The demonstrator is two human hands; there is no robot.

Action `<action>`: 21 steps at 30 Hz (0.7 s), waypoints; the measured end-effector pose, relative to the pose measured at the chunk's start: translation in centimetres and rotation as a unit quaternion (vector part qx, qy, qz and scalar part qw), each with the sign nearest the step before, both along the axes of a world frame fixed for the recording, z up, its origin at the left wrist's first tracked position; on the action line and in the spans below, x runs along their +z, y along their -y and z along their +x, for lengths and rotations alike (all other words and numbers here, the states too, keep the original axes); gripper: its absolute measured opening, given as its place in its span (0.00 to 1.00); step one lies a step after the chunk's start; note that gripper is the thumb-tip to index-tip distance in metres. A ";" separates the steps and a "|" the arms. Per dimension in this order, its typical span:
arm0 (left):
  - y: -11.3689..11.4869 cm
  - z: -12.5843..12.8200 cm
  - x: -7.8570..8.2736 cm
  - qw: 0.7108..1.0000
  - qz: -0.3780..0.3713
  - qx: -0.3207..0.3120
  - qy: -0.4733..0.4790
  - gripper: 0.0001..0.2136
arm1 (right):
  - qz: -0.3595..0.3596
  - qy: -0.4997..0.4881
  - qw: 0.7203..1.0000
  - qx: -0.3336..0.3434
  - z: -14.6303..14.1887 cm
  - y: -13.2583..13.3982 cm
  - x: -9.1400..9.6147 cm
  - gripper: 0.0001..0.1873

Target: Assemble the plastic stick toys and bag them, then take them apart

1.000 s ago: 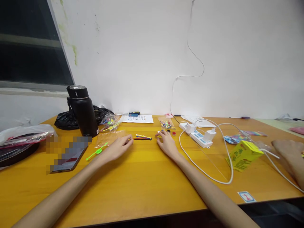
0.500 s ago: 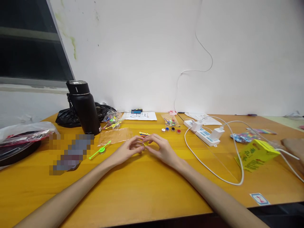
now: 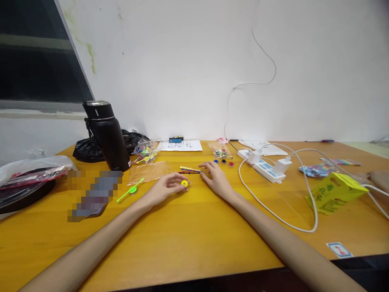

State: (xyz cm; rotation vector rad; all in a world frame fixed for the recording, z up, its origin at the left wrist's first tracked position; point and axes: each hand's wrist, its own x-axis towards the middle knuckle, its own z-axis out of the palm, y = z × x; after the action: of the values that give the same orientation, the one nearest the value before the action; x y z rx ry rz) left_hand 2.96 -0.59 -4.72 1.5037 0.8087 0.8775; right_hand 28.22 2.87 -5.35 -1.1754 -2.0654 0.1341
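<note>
A small yellow disc [image 3: 184, 183] with a dark centre hole is pinched between the thumb and fingers of my left hand [image 3: 166, 189]. My right hand [image 3: 216, 181] reaches to the right end of a small pile of coloured plastic arrows [image 3: 189, 170]; its thumb and fingers are apart, and contact with the arrow ends is hard to make out. Left of my hands lies a green arrow [image 3: 133, 190] with a round piece at its middle. Behind my right hand sit a blue disc [image 3: 216, 161], a black disc [image 3: 224, 162] and a red disc [image 3: 231, 164].
Bags of small coloured parts [image 3: 146, 152] lie near the wall, with a flat clear bag [image 3: 148, 173] before them. A black bottle [image 3: 107, 138] stands left. On the right are a power strip [image 3: 267, 172] with looping white cables and a yellow box [image 3: 336, 192].
My hands, close together before, have parted. The right one has moved rightward to the arrow pile, while the yellow disc stays in my left hand. The camera view has shifted slightly.
</note>
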 end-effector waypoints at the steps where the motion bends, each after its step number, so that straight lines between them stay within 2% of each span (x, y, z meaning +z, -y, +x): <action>1: 0.0 0.0 0.0 1.000 0.000 -0.002 0.000 0.19 | -0.008 0.008 1.000 -0.023 0.3 -0.5 -0.3 0.11; 7: 0.0 -0.1 0.2 1.000 -0.001 -0.001 -0.010 0.18 | -0.007 0.082 0.996 -0.039 0.6 -0.9 -0.3 0.07; 15: 0.3 0.0 0.3 1.000 -0.006 -0.006 -0.002 0.18 | 0.024 0.103 0.993 -0.045 -0.5 -0.2 0.4 0.09; 21: 0.4 0.1 0.4 1.000 -0.013 -0.001 -0.002 0.19 | 0.029 0.097 0.994 -0.035 -0.4 -0.5 0.3 0.05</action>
State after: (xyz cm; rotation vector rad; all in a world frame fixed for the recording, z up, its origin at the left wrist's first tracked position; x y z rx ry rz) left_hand 3.10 -0.94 -4.35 1.4828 0.8184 0.8595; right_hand 27.81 3.34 -5.09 -1.2649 -2.1771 -0.0758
